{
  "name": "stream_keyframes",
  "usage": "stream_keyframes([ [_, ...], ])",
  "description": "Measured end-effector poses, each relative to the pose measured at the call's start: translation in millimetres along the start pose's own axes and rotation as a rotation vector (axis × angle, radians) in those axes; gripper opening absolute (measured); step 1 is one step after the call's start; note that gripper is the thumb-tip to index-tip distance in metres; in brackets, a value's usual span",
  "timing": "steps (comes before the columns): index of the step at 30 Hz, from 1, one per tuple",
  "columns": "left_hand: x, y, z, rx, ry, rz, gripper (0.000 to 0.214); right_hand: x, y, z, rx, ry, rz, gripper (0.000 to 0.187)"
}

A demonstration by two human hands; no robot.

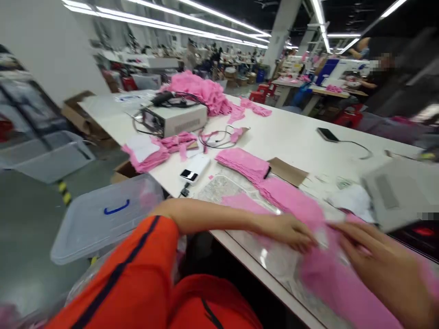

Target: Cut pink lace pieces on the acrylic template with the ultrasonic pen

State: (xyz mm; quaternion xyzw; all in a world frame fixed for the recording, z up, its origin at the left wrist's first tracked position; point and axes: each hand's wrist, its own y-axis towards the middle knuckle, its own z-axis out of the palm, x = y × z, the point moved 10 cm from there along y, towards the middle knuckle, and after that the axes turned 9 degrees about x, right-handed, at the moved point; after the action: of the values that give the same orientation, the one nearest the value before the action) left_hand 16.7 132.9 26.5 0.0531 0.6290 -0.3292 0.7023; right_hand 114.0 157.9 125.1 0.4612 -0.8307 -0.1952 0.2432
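My left hand (291, 231) reaches across from the left, its fingers closed on the edge of a pink fabric piece (329, 269) that hangs slightly blurred over the table's near edge. At the right, my right hand (384, 260) has its thumb and fingers closed on the same soft fabric, with pink showing between the fingers. Just beyond both hands runs a row of stacked pink fabric pieces (243, 164), and a small black clip-like thing lies against it. A loose pink piece (245, 203) lies under my left forearm on a clear patterned sheet (219, 188).
On the white table (291, 128) stand a grey control box (185, 119), a white power bank (195, 168), a phone (327, 134) with a cable, brown card (288, 171) and a pink fabric heap (199, 89). A lidded plastic bin (109, 214) stands left. A grey machine (404, 187) is at right.
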Motion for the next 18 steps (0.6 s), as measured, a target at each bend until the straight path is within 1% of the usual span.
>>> stream_keyframes([
  [1, 0.3, -10.9, -10.7, -0.018, -0.044, 0.008, 0.017, 14.5, 11.2, 11.2, 0.049, -0.014, -0.061, 0.014],
  [2, 0.9, -21.7, -23.5, -0.035, -0.086, 0.022, 0.015, 26.8, 22.9, 24.8, 0.104, 0.011, -0.098, 0.017],
  [3, 3.0, -32.1, -38.0, -0.056, -0.122, 0.029, 0.017, 38.8, 35.1, 39.5, 0.157, 0.046, -0.127, 0.021],
  [5, 9.9, -51.4, -67.7, -0.107, -0.17, 0.028, 0.034, 66.8, 58.3, 71.3, 0.269, 0.117, -0.202, 0.027],
  [7, 17.8, -69.1, -91.7, -0.164, -0.184, 0.012, 0.049, 97.3, 74.9, 97.4, 0.361, 0.197, -0.294, 0.027],
  [8, 21.7, -76.9, -100.1, -0.19, -0.179, -0.002, 0.054, 112.1, 79.1, 106.7, 0.404, 0.257, -0.347, 0.027],
  [9, 25.3, -83.7, -106.3, -0.214, -0.168, -0.02, 0.057, 122.9, 81.5, 110.9, 0.418, 0.321, -0.383, 0.028],
  [10, 28.7, -89.1, -110.6, -0.236, -0.152, -0.041, 0.059, 128.0, 82.4, 112.4, 0.419, 0.375, -0.391, 0.028],
  [11, 31.4, -93.2, -113.5, -0.256, -0.131, -0.062, 0.059, 126.7, 82.0, 112.1, 0.414, 0.416, -0.368, 0.028],
  [12, 33.5, -96.1, -115.7, -0.277, -0.104, -0.081, 0.057, 118.7, 80.4, 111.2, 0.407, 0.438, -0.309, 0.027],
  [13, 34.7, -98.1, -117.8, -0.301, -0.069, -0.098, 0.052, 104.9, 77.1, 110.3, 0.405, 0.437, -0.223, 0.025],
  [16, 33.9, -100.4, -123.9, -0.385, 0.087, -0.137, 0.034, 48.5, 55.5, 108.3, 0.446, 0.328, 0.092, 0.015],
  [18, 29.5, -100.3, -126.6, -0.428, 0.226, -0.153, 0.023, 17.8, 36.1, 105.8, 0.486, 0.257, 0.251, 0.015],
])
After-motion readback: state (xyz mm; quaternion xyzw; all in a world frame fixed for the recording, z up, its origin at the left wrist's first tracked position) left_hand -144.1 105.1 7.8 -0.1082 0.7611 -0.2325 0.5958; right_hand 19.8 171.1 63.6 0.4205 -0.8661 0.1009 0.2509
